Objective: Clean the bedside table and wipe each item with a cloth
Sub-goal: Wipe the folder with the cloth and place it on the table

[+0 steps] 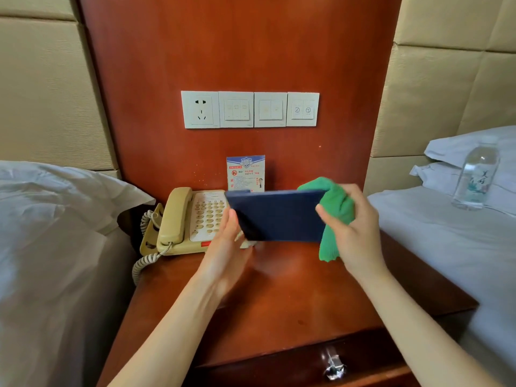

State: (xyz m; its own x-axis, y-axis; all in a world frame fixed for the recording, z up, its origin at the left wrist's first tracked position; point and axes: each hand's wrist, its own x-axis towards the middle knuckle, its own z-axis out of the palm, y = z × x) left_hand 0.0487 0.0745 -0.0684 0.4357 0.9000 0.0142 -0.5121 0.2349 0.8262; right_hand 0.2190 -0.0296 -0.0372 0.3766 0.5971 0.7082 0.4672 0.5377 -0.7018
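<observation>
Centre frame: left hand (227, 241) grips dark blue folder (276, 216) above bedside table (279, 303); right hand (353, 227) clutches green cloth (333, 208) against folder's right edge

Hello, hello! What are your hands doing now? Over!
Left hand holds blue folder above table. Right hand wipes its end with green cloth. Phone close behind. Over.

Notice card (245, 173): red and blue print, too small to read. Bottle label (474, 182): illegible script. Right-hand switch plate (303, 109): two round icons, no words.
</observation>
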